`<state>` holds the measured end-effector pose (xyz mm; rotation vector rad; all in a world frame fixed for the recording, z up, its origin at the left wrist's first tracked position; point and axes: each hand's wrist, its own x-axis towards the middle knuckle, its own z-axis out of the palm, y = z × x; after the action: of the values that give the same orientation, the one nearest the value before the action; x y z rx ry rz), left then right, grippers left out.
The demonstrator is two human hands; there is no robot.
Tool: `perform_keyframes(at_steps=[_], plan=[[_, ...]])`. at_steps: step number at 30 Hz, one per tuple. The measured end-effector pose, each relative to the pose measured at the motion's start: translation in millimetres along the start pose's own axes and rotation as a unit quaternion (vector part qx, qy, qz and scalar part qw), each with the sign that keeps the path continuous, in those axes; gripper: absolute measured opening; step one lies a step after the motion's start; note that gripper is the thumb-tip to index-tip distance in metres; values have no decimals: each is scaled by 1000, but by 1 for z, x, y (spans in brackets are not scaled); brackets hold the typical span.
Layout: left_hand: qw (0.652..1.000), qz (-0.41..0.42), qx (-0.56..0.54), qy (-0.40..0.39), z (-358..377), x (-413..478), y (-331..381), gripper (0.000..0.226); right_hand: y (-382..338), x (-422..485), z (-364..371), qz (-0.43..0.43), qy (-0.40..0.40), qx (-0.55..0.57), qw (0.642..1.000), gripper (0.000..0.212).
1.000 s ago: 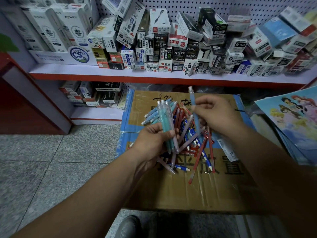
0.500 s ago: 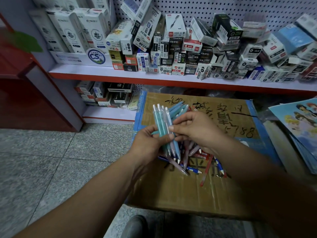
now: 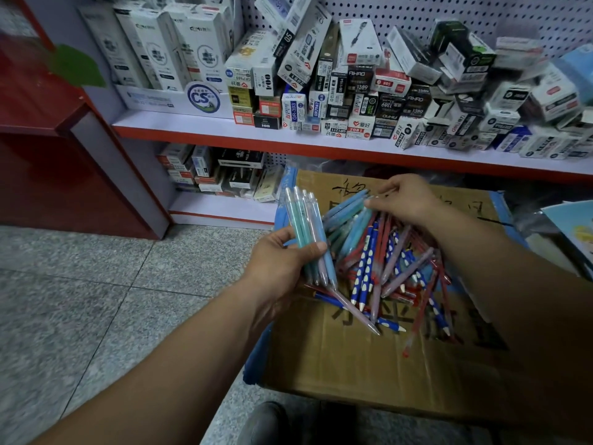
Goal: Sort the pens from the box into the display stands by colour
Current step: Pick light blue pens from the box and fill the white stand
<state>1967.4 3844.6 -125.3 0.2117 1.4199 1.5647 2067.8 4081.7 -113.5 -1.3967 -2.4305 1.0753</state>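
A loose heap of pens (image 3: 385, 261), red, dark blue with white dots, light blue and lilac, lies on top of a closed cardboard box (image 3: 337, 358). My left hand (image 3: 282, 261) grips a bunch of teal and light-blue pens (image 3: 305, 226), held upright at the heap's left edge. My right hand (image 3: 407, 200) rests on the far side of the heap, fingers curled over the ends of light-blue pens (image 3: 349, 207); whether it grips one I cannot tell. No display stand is in view.
A shelf (image 3: 288, 136) crammed with pen boxes runs behind the carton, with a lower shelf (image 3: 221, 203) of more boxes. A red cabinet (image 3: 64, 175) stands left. Grey tiled floor (image 3: 96, 300) lies left. Printed sheets (image 3: 574, 226) lie at right. A shoe (image 3: 266, 422) shows below.
My right hand brought a light-blue pen to the bunch in my left hand, then moved back to the far side of the heap. The left hand's bunch holds one more pen.
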Motion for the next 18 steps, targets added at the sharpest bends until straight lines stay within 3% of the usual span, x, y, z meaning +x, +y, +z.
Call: perform_keyframes(at_steps=[18], plan=[[999, -4, 49, -1, 9, 5, -4, 30, 11, 18, 9, -5, -3, 7, 1000, 33]])
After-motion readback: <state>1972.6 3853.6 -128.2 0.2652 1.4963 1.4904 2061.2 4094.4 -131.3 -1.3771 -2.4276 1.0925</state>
